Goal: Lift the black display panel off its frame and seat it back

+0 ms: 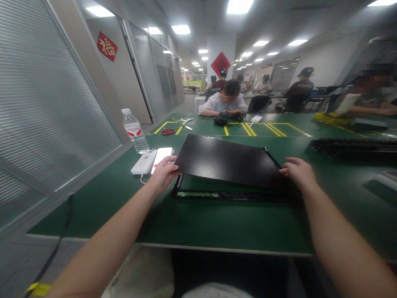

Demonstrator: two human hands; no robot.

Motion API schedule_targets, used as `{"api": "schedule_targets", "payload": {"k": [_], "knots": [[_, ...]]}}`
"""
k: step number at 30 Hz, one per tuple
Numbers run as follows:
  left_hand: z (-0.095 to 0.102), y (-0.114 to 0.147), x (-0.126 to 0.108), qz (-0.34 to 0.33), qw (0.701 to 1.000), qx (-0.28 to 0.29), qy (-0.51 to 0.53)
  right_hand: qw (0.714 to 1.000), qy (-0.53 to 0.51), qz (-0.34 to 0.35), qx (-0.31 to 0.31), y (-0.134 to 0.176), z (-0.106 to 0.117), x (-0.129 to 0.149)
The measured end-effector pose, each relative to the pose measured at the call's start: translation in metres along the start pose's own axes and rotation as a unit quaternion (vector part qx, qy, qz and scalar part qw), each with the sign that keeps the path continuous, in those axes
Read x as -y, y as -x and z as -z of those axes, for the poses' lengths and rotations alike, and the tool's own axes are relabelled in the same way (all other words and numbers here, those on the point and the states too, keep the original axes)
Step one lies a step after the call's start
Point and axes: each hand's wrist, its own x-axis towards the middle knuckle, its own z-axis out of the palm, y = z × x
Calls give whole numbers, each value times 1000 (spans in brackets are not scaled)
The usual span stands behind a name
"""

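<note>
A thin, glossy black screen panel [226, 159] is tilted over a dark rectangular frame [248, 198] on the green table. Its left side is raised off the frame, while the right side sits low near the frame's edge. At the raised left edge, my left hand [164, 174] pinches the panel between thumb and fingers. My right hand [299, 176] has its curled fingertips closed at the panel's right edge. Along the frame's near side runs a green circuit board strip [197, 194]. The panel covers most of the frame's inside.
Left of the panel are a white power bank [144, 162], a lit phone [161, 156] and a water bottle [135, 131]. Red-handled scissors [168, 132] lie farther back. A long black part [353, 148] rests at right. A person [228, 101] sits across the green table [235, 231].
</note>
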Motion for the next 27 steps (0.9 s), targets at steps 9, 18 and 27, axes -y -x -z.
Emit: {"api": "schedule_targets", "payload": {"k": [9,18,27], "knots": [[-3,2,2,23,1000,15,-8,998,67,-7,-18,-5,4,-3],[-1,-1,8,47,999,9,-11,995,97,5,-29,-9,5,-6],[-3,-3,14,86,996,-17,-32,993,113,25,-23,-16,6,-14]]}}
